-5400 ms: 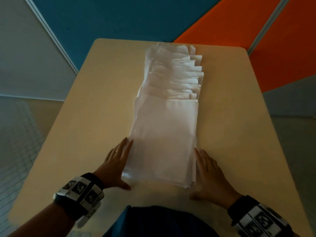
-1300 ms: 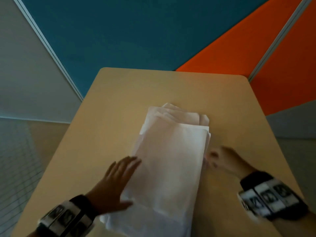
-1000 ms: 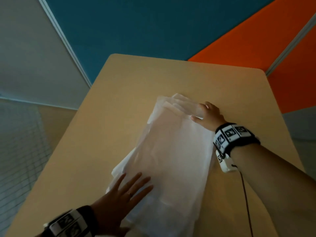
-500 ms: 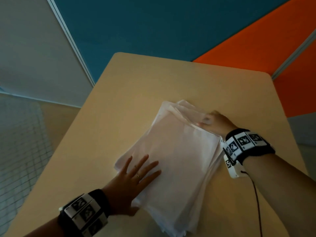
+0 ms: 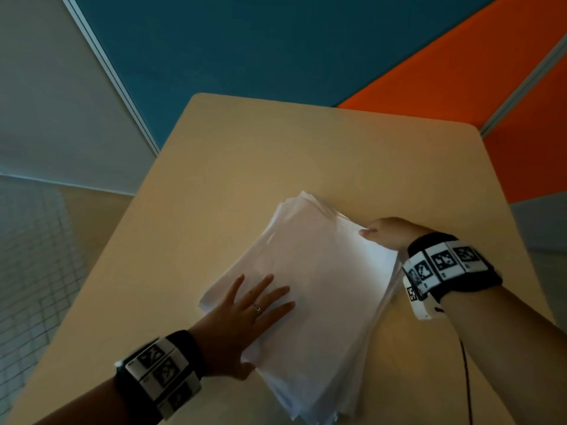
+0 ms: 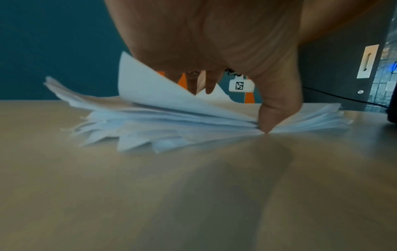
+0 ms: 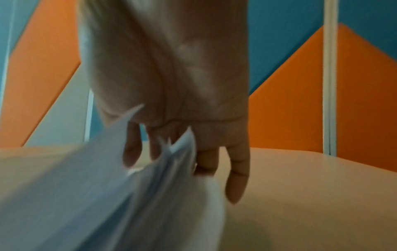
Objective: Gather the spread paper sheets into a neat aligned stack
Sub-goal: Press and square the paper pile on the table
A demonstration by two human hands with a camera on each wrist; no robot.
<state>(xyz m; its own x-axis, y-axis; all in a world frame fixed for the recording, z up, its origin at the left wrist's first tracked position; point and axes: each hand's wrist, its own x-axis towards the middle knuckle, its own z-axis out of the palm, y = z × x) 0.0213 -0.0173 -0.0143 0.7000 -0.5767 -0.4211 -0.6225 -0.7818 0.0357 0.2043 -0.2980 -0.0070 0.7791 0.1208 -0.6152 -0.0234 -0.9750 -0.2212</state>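
A loose pile of white paper sheets (image 5: 322, 286) lies askew in the middle of the beige table (image 5: 276, 148), its edges fanned and uneven. My left hand (image 5: 254, 305) lies flat on the pile's near left part with fingers spread. In the left wrist view its thumb (image 6: 277, 115) presses against the side of the sheets (image 6: 171, 122), and the top sheet's corner curls up. My right hand (image 5: 388, 236) holds the pile's far right corner, thumb on top and fingers behind the edge. In the blurred right wrist view the sheets (image 7: 107, 195) run up against that hand (image 7: 171, 84).
Blue (image 5: 245, 41) and orange (image 5: 445, 72) partition panels stand right behind the table's far edge. A tiled floor (image 5: 30, 256) lies off the left edge. A thin black cable (image 5: 464, 363) hangs from my right wrist over the table's right side.
The long spread of sheets has been pushed into one pile and turned askew. My right hand went from the right side to the far right corner, and my left hand moved onto the pile.
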